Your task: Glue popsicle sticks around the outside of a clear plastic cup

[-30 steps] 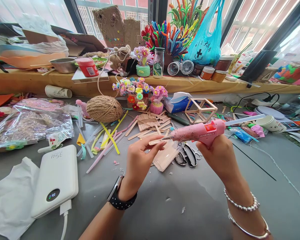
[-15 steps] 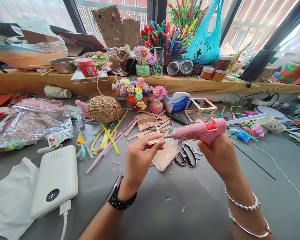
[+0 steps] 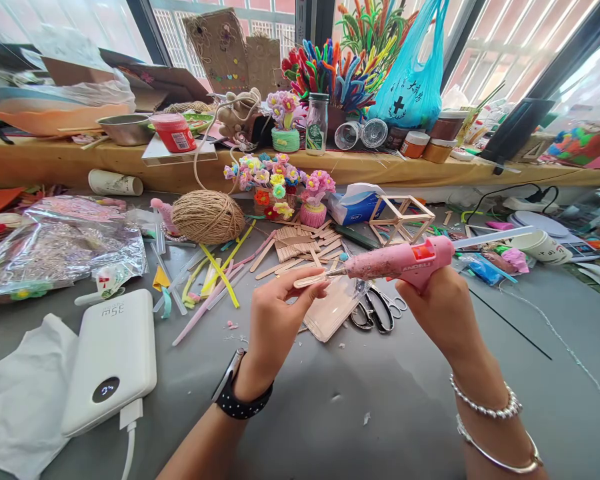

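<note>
Cluttered grey table (image 3: 360, 400), left hand (image 3: 275, 323) pinching craft stick (image 3: 307, 281); right hand (image 3: 437, 310) gripping glue gun (image 3: 395, 262)

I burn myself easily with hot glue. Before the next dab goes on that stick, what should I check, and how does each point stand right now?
1. Pink hot glue gun firmly held in the right hand: ok.
2. Metal nozzle meets the flat wooden craft stick: ok.
3. Left hand fingers away from the nozzle: not ok, very close.
4. Clear glue rod loaded at the back: ok.
5. Glue flowing: cannot tell.
6. Black-handled scissors lying directly beneath: not ok.
</note>
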`<state>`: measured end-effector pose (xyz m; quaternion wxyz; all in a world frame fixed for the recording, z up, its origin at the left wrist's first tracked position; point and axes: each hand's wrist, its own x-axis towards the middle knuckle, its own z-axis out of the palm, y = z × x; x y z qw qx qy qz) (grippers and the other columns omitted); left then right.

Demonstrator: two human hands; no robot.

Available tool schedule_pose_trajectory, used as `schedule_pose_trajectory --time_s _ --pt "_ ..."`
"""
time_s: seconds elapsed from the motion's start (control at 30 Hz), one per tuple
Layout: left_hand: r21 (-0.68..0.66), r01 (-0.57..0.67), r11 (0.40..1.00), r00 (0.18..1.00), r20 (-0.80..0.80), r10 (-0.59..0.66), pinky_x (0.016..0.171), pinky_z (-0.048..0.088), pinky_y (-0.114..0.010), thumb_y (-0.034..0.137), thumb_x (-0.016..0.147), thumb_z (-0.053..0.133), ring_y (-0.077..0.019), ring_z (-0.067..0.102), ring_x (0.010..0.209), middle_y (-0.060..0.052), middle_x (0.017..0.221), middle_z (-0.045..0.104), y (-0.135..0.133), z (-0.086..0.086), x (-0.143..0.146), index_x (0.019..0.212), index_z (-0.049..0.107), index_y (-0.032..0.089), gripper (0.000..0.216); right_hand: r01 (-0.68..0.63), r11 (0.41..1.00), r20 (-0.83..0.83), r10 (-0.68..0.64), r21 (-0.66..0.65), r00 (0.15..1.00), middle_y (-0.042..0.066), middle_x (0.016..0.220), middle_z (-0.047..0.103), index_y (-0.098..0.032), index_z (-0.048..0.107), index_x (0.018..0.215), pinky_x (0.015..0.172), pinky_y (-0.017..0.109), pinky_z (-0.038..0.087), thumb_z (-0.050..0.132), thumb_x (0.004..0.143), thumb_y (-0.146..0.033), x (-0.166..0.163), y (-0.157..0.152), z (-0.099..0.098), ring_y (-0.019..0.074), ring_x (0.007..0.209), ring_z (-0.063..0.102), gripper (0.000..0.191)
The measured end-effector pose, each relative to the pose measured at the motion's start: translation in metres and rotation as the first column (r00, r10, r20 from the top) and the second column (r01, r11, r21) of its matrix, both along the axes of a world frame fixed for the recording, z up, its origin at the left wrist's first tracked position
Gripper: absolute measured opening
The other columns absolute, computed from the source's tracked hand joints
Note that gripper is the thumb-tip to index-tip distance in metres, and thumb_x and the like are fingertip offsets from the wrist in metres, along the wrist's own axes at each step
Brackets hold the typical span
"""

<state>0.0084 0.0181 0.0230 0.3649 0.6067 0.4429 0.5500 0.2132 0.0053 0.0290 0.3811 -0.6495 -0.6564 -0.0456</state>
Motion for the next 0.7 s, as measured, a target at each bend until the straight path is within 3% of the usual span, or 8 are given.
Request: schedule_pose_trajectory --time_s 0.37,0.5,0.7 --pt "0.092 -0.045 0.995 0.993 -0.102 0.054 0.064 0.055 -0.022 0.025 0.074 0.064 -0.014 0.068 0.061 -0.003 0.086 0.071 -0.0008 -0.0017 -0.0001 0.086 0.068 0.018 0.015 0.024 1.0 0.023 -0.024 -0.011 0.999 0.007 0.063 0.059 -0.019 0.054 0.071 0.048 0.032 0.041 0.044 0.066 -0.027 0.0015 -0.0003 0.001 0.0204 0.054 0.054 0.014" --pt "0.123 -0.048 0.991 0.993 -0.104 0.061 0.064 0.055 -0.021 0.024 0.074 0.064 -0.0131 0.068 0.062 -0.002 0.087 0.071 -0.0003 -0.0036 -0.0003 0.087 0.068 0.018 0.015 0.058 0.996 0.059 -0.063 0.072 0.996 0.003 0.056 0.053 -0.02 0.048 0.064 0.044 0.029 0.037 0.044 0.067 -0.027 0.0013 -0.0008 0.0032 0.0166 0.048 0.049 0.009" --pt "0.142 -0.038 0.989 0.995 -0.087 0.051 0.061 0.055 -0.02 0.022 0.073 0.064 -0.012 0.067 0.059 -0.002 0.087 0.071 0.0005 -0.005 -0.0002 0.087 0.068 0.017 0.015 0.096 0.984 0.047 -0.104 0.151 0.993 -0.001 0.048 0.046 -0.02 0.043 0.058 0.04 0.026 0.034 0.052 0.065 -0.033 -0.0026 -0.0021 0.0067 0.0127 0.042 0.043 0.017"
